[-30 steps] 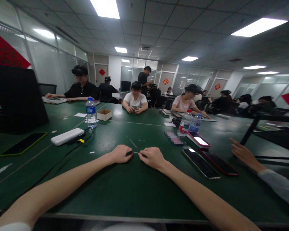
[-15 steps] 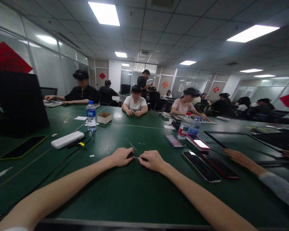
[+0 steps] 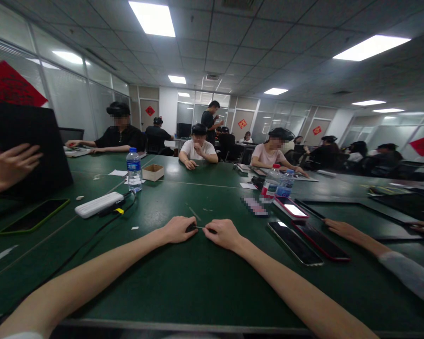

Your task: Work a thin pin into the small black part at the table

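Near the middle of the green table [image 3: 155, 282], my left hand [image 3: 179, 229] is closed, with a small dark object [image 3: 191, 228] at its fingertips. My right hand [image 3: 223, 234] is closed too, pinching the other side of a thin, light, rod-like piece [image 3: 199, 228] that spans the short gap between the hands. A bit of something dark shows under my right fingers. Both hands rest low over the tabletop. What exactly the small items are is too small to tell.
Left lie a green-edged phone [image 3: 35, 216], a white power strip [image 3: 99, 205] with a black cable, a bottle [image 3: 134, 169] and an open box [image 3: 153, 172]. Right lie phones [image 3: 296, 243], bottles [image 3: 270, 183] and a neighbour's hand [image 3: 342, 229] on a black frame [image 3: 356, 203]. Another hand [image 3: 16, 165] touches a black panel [image 3: 38, 141].
A person's hand has appeared on the black panel at left. The neighbour's black frame has shifted slightly left. The person opposite has raised one hand towards the face. My hands have barely moved.
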Demonstrator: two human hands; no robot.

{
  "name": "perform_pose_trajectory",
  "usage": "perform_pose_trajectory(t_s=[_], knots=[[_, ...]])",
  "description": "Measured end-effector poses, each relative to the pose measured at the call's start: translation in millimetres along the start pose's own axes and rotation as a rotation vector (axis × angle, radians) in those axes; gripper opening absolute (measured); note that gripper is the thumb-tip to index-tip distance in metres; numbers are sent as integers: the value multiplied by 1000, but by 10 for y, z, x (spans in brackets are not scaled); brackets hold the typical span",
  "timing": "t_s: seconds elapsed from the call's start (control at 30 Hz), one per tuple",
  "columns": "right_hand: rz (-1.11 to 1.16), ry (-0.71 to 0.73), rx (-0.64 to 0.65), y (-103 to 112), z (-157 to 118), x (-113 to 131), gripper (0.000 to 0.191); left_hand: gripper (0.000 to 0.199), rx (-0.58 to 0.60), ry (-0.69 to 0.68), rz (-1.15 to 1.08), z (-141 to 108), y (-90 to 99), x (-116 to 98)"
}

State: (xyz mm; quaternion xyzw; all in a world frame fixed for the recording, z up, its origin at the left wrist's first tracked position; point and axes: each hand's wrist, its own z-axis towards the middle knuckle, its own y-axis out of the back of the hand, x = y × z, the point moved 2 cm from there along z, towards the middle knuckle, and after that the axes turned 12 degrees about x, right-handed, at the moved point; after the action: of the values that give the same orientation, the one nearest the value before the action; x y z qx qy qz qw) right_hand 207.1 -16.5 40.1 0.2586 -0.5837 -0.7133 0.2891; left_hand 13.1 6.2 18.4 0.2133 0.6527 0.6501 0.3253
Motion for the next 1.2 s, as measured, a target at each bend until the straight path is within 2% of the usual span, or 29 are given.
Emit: perform_pose_trajectory(t_s=[0.1, 0.3, 0.57, 1.0, 1.2], knots=[[-13, 36, 13, -10, 1, 20, 33, 25, -5, -16, 0, 1, -3, 2], [-17, 3, 17, 7, 3, 25, 35, 26, -10, -16, 7, 15, -21, 15], [-25, 28, 54, 29, 2, 78, 36, 26, -16, -31, -31, 14, -26, 17], [-81, -62, 65, 42, 5, 80, 39, 40, -41, -41, -108, -19, 53, -53], [-92, -109, 71, 34, 5, 38, 40, 32, -24, -45, -140, -33, 71, -76]])
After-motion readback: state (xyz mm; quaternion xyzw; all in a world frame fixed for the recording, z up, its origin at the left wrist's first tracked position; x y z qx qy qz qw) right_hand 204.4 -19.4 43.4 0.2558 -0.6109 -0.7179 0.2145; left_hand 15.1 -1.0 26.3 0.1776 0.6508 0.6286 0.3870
